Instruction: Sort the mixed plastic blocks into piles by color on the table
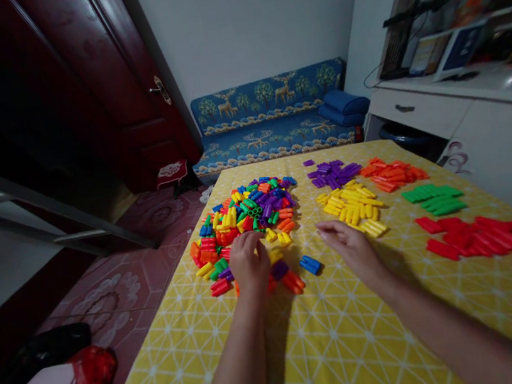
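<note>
L hand over near edge of mixed pile, fingers curled, can't tell if holding | R hand R of pile, fingers narrow, grip unclear | blue pc on table, just R of pile's near end

Left hand at multicoloured pile; right hand near yellow pieces, blue piece between

The yellow-covered table carries heaps of coloured pieces.
</note>
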`<state>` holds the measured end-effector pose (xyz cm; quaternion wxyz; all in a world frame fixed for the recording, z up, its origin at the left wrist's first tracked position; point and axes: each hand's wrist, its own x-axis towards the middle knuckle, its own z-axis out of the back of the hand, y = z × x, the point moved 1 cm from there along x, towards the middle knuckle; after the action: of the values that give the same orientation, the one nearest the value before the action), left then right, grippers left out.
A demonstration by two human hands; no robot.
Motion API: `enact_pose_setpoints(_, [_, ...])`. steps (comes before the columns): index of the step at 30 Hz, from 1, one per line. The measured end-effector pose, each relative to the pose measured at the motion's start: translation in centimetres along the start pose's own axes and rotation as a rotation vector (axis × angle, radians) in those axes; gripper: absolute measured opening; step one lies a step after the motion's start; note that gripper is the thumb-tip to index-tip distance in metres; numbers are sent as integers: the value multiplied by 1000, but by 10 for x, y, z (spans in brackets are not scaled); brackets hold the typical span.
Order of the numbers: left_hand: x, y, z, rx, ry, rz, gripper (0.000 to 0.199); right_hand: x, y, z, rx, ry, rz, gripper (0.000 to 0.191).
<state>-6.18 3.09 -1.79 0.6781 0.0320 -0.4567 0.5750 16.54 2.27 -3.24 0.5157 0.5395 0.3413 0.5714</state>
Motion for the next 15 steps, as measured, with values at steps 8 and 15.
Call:
enact_pose_setpoints(8, [9, 40, 8, 262, 153, 237, 32, -57, 18, -30, -334, 34, 280, 26])
enact_pose_setpoints(15, [8, 44, 0, 422, 311, 263, 43, -76, 29, -46, -702, 426, 573, 50])
